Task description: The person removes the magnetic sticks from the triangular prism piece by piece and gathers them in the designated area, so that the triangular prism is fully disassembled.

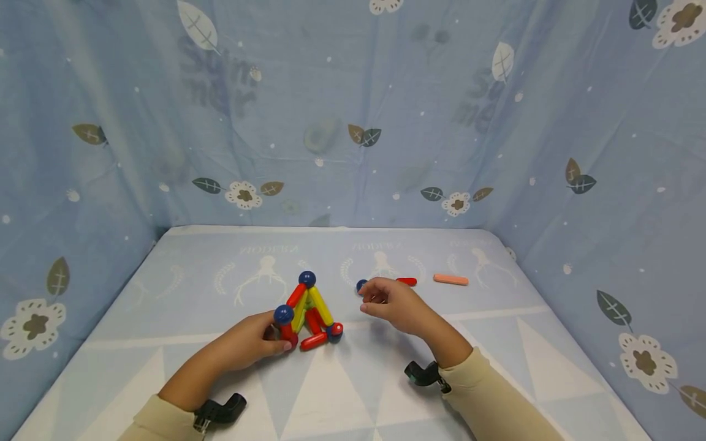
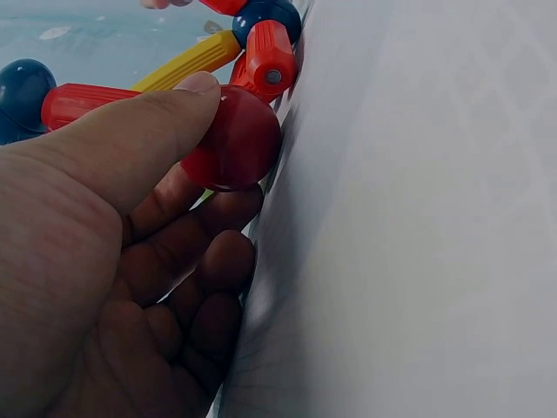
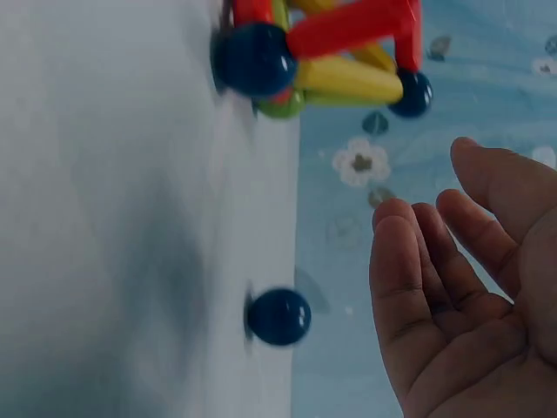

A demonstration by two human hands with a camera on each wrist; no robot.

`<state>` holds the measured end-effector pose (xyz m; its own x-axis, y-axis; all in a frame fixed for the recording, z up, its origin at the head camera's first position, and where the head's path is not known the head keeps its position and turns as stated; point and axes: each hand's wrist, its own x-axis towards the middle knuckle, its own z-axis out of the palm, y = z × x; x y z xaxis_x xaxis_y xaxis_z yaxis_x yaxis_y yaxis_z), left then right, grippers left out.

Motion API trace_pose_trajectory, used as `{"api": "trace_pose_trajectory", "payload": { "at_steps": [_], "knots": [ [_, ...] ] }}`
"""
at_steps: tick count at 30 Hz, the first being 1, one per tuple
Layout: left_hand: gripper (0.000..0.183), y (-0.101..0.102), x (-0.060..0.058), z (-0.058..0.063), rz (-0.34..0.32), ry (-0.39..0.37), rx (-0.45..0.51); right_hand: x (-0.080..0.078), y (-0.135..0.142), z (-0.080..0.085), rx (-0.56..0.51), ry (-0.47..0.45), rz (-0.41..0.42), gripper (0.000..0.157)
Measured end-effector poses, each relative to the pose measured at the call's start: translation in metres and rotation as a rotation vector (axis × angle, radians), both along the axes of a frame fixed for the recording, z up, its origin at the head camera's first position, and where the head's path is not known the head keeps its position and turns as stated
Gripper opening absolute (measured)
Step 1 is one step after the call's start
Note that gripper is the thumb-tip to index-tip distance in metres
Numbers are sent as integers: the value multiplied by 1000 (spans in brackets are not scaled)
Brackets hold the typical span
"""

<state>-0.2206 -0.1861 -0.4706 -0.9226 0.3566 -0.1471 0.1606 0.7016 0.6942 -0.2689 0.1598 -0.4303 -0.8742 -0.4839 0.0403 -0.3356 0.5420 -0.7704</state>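
Observation:
A frame of red, yellow and green magnetic rods [image 1: 322, 306] and balls stands left of the table's middle, with a blue ball [image 1: 307, 278] at its top. My left hand [image 1: 248, 340] pinches a red ball [image 2: 233, 144] at its lower left corner. A red rod rises from that ball to another blue ball [image 1: 284, 314]. One red rod [image 2: 270, 59] points its bare magnet end towards the left wrist camera. Holding nothing, my right hand [image 1: 399, 306] hovers with loosely bent fingers near a loose blue ball [image 3: 280, 316], apart from it.
Beyond my right hand lies a loose red rod [image 1: 407, 282]. An orange stick [image 1: 450, 280] is farther right on the patterned table [image 1: 353, 392]. Blue printed curtains [image 1: 342, 165] close off the back and both sides. Both wrists carry black camera mounts [image 1: 220, 409].

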Motion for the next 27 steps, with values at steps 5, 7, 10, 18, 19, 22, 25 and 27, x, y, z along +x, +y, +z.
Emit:
{"api": "trace_pose_trajectory", "payload": {
  "at_steps": [5,7,10,18,19,22,25,27],
  "knots": [
    [35,0,0,0,4,-2,-6,8,-21,-6,35,-36,116,43],
    [34,1,0,0,6,0,-8,10,-28,-7,55,-77,143,47],
    [35,1,0,0,9,1,-6,10,-36,-9,78,-111,154,47],
    [36,1,0,0,13,-16,-1,10,-50,-20,78,-119,176,33],
    [35,2,0,0,16,-18,-1,10,-50,-21,78,-117,174,31],
    [36,1,0,0,22,-16,-5,9,-52,-24,78,-109,159,28],
    [37,1,-1,0,19,-14,-7,10,-52,-26,84,-100,136,24],
    [37,1,-1,1,14,-12,-7,11,-53,-27,83,-95,120,22]
  ]
}}
